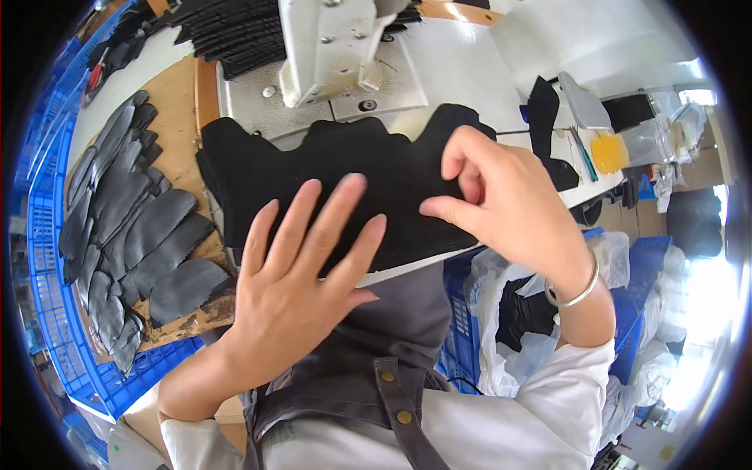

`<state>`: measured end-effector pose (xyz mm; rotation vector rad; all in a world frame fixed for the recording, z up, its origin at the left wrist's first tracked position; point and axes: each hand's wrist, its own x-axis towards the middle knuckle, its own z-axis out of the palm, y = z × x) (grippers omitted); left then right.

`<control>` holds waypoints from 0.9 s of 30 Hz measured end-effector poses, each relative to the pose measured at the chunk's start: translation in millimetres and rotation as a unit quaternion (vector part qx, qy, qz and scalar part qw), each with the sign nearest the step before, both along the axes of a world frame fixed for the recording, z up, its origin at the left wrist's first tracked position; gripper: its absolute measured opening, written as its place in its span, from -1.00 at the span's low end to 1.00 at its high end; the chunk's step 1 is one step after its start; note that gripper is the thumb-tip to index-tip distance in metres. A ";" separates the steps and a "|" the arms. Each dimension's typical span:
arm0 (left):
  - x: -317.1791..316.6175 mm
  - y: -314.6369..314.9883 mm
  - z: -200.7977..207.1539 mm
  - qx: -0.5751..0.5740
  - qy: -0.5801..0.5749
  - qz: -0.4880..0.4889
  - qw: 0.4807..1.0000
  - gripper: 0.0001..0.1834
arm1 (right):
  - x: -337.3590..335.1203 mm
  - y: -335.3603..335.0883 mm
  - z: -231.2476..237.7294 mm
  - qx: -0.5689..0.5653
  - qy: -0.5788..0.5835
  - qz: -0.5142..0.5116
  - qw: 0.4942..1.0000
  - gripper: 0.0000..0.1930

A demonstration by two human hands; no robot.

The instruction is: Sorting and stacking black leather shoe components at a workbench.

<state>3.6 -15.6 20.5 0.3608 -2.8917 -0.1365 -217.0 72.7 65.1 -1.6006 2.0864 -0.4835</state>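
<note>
A wavy-edged stack of black fabric pieces (pixel 345 164) lies in front of the sewing machine (pixel 321 55), its scalloped side facing away from me. My left hand (pixel 301 243) is spread over the near part of the stack, fingers apart and pointing away, holding nothing. Above the right end of the stack hovers or rests my right hand (pixel 501 196); contact cannot be judged. Its fingers curl, while the thumb stands apart from them, and nothing shows between. The right hand hides part of the stack's right end.
Many overlapping dark leaf-shaped pieces (pixel 149 219) cover a wooden board (pixel 176 94) on the left, beside a blue crate (pixel 51 227). A narrow black piece (pixel 542 117), teal tweezers (pixel 583 153) and a yellow-capped container (pixel 609 153) sit at right. Below hangs a plastic bag (pixel 493 345).
</note>
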 end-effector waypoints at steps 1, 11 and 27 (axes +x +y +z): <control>-2.1 -1.0 2.6 0.027 0.020 -0.016 0.999 -0.25 | 6.9 5.1 2.6 -0.086 0.132 0.013 0.987 -0.72; -9.8 -32.9 10.3 0.112 0.128 -0.072 0.983 -0.22 | -0.4 12.5 -17.7 -0.221 0.296 0.257 0.893 -0.52; 71.0 -118.9 100.5 -0.310 0.238 0.333 0.858 -0.60 | 34.0 16.1 -9.3 -0.401 0.216 0.200 0.867 -0.63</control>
